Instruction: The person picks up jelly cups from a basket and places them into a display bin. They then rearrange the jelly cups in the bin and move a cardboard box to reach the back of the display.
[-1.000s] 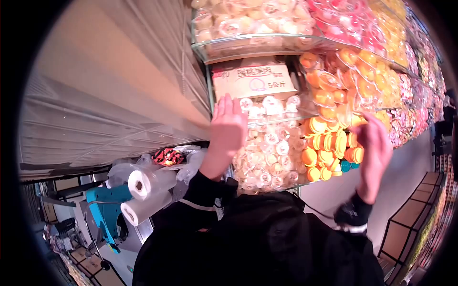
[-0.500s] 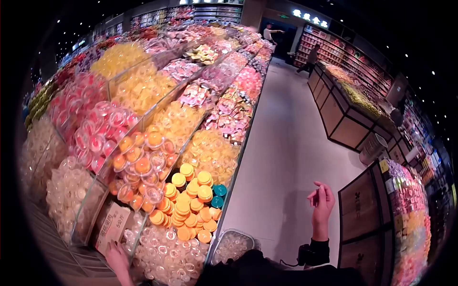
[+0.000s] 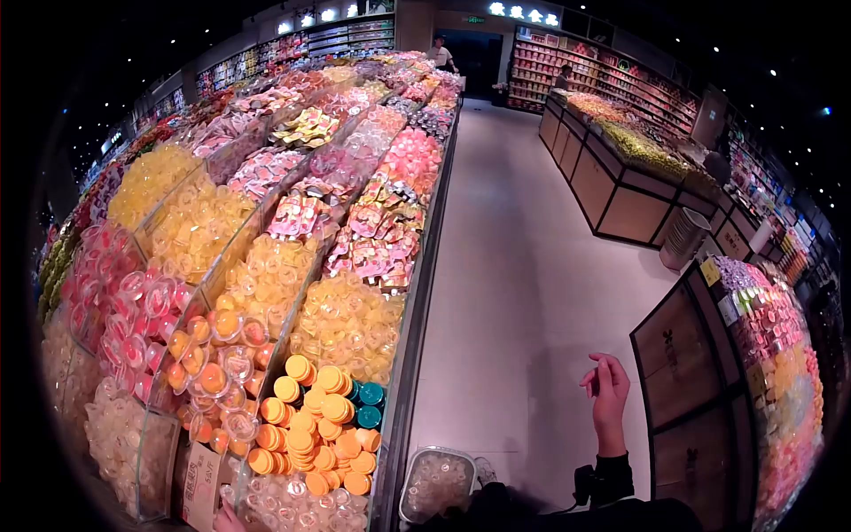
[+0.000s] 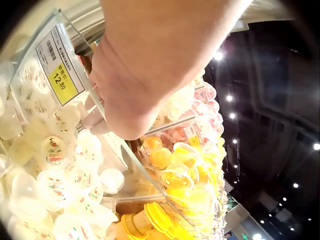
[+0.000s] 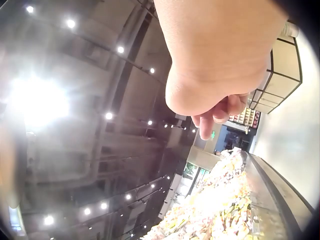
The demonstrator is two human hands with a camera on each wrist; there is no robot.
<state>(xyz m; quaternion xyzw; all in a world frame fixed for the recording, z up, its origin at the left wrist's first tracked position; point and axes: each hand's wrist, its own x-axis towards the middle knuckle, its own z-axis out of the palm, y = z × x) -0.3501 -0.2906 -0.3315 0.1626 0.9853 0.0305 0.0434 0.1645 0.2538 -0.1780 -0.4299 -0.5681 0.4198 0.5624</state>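
Note:
At the bottom edge of the head view, my left hand is partly cut off beside a printed cardboard carton in a display bin. The left wrist view has this hand reaching over a clear divider, its fingers mostly hidden behind the wrist and divider. Clear-wrapped jelly cups lie close by, with stacked orange-lidded tubs beyond them. Over the aisle, my right hand is raised, fingers loosely bent and holding nothing.
Bins of wrapped sweets stretch away on the left, split by clear partitions. A lidded plastic tub stands on the aisle floor. Along the right are wooden display stands. A person is at the far end.
The head view has swung up from the bins to the aisle. My left hand stays by the carton, now nearly out of the head view; my right hand has moved from the tubs out over the aisle.

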